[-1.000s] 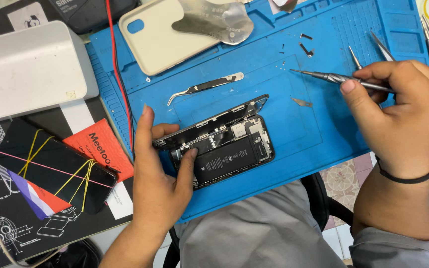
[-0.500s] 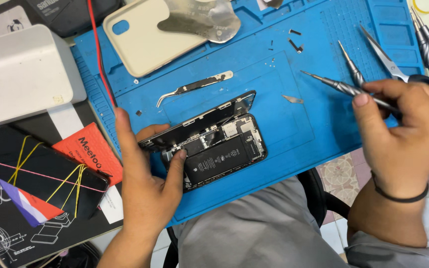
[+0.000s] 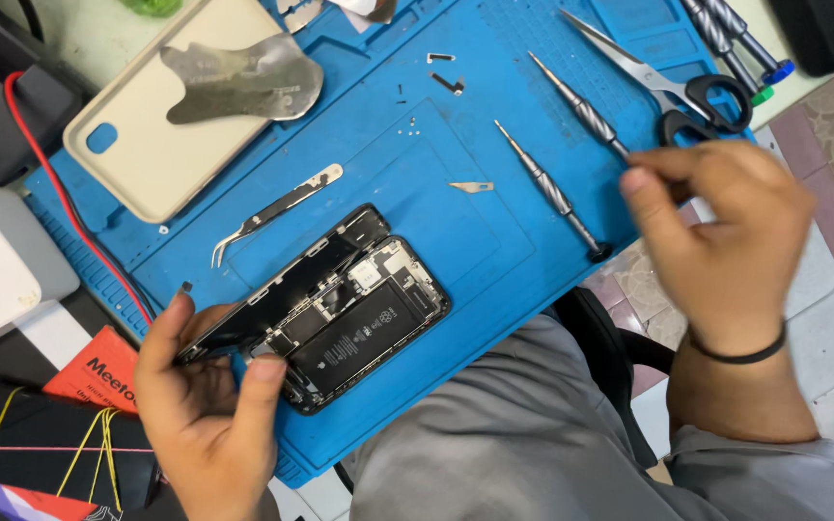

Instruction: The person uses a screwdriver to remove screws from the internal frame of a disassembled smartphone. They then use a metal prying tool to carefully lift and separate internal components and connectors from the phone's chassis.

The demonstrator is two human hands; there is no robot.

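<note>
Two hands over blue mat [image 3: 494,251]. Left hand [image 3: 207,405] grasps opened phone [image 3: 340,309], screen lifted. Right hand [image 3: 726,241] blurred, fingers pinched by screwdriver [image 3: 581,108]; grip unclear.

**Two bare hands, low and apart**

The left hand [image 3: 209,405] sits at the lower left, palm turned up, thumb and fingers curled in a closed grip. The right hand [image 3: 726,246] hovers at the right, slightly blurred, fingers bunched toward the thumb, a dark band round its wrist, forearm in a grey sleeve.
</note>
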